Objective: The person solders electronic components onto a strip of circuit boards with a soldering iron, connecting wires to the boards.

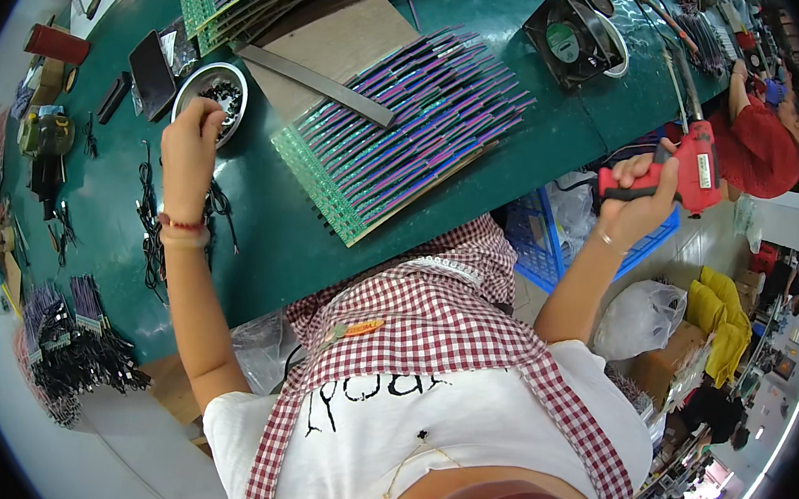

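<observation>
My left hand (190, 150) is at the near edge of a round metal bowl (214, 70), its thumb and fingertips pinched together. Small black parts (226, 98) lie in the bowl; whatever the fingertips may hold is too small to make out. Raised at the right, off the table's edge, my right hand (642, 190) is wrapped round the grip of a red and black soldering gun (701, 171). Between the hands lies a panel of green circuit boards (320, 181) with rows of purple-black strips. A flat metal bar (337, 92) rests across its far left part.
More stacked boards (202, 4) stand at the back of the green table (267, 247). A black fan (565, 41) sits far right. Left of the bowl lies a phone-like black slab (152, 76); black cables (150, 218) lie nearer. A blue crate (534, 237) is below the table, and another person (761, 139) sits right.
</observation>
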Action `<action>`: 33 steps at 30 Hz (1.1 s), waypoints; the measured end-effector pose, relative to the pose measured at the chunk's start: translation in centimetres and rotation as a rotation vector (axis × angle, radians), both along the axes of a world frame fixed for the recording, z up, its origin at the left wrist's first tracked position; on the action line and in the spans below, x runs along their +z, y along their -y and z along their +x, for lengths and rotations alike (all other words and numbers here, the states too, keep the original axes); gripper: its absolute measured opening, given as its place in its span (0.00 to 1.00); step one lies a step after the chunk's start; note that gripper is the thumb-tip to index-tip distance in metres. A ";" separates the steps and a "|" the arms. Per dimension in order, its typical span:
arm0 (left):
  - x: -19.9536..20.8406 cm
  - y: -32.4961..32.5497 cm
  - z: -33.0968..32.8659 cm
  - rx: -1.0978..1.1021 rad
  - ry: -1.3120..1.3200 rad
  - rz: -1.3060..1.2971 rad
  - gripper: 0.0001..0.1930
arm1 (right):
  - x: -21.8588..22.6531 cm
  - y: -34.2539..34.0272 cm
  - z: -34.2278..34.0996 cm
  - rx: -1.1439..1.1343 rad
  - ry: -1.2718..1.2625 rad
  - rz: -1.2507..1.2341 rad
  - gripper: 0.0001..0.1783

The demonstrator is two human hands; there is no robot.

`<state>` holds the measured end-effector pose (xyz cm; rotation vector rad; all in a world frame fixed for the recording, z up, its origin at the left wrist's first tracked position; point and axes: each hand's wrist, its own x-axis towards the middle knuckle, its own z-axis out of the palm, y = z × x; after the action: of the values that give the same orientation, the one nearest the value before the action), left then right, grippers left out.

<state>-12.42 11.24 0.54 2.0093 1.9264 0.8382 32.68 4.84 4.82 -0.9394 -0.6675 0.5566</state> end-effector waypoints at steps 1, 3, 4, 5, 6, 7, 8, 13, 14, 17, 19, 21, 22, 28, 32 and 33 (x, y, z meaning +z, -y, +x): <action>1.0 1.3 1.4 -0.002 0.083 -0.035 0.05 | 0.1 0.5 -1.8 0.100 -0.036 -0.001 0.15; 1.4 3.8 4.3 -0.096 0.330 -0.085 0.05 | 0.0 1.5 -5.7 0.315 -0.040 -0.057 0.16; 1.3 5.2 5.9 -0.177 0.476 -0.141 0.06 | -0.3 2.1 -7.7 0.433 -0.009 -0.112 0.17; 1.4 6.5 7.9 -0.272 0.533 -0.131 0.06 | -0.5 2.7 -9.7 0.506 -0.003 -0.172 0.19; 2.3 7.5 9.8 -0.349 0.594 -0.213 0.06 | -0.7 3.1 -11.2 0.580 0.000 -0.233 0.20; 2.8 8.8 11.2 -0.384 0.708 -0.233 0.06 | -1.1 3.6 -12.4 0.665 0.083 -0.261 0.21; 2.7 9.8 12.4 -0.363 0.853 -0.282 0.06 | -1.6 3.8 -13.2 0.753 0.159 -0.289 0.23; 1.5 12.3 13.9 -0.288 0.996 -0.193 0.07 | -1.6 4.5 -14.8 1.023 0.286 -0.434 0.22; 1.2 12.7 13.8 -0.260 0.999 -0.192 0.07 | -1.5 4.6 -14.9 1.049 0.285 -0.443 0.22; 0.4 13.5 13.5 -0.264 0.904 -0.174 0.09 | -1.5 4.8 -15.2 1.035 0.381 -0.550 0.10; 0.7 13.9 13.2 -0.230 0.899 -0.208 0.08 | -2.9 5.1 -15.0 1.022 0.627 -0.498 0.10; 0.7 14.1 12.8 -0.211 0.895 -0.248 0.07 | -3.1 5.4 -15.4 1.000 0.665 -0.507 0.09; 0.6 14.3 12.6 -0.218 0.852 -0.264 0.07 | -3.2 5.6 -15.6 0.970 0.703 -0.512 0.09; 1.0 15.1 11.8 -0.145 0.837 -0.473 0.04 | -4.4 6.3 -16.0 1.027 0.693 -0.569 0.06; -1.4 15.5 10.9 -0.025 0.981 -0.515 0.05 | -3.5 5.9 -15.7 1.059 0.693 -0.491 0.19; -1.4 15.0 10.2 0.059 1.173 -0.677 0.05 | -3.7 6.0 -15.1 1.023 0.600 -0.567 0.19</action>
<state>-2.21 -3.76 -0.86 0.7360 1.2640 0.8896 17.59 -1.14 1.14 -1.2755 -1.6125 1.4444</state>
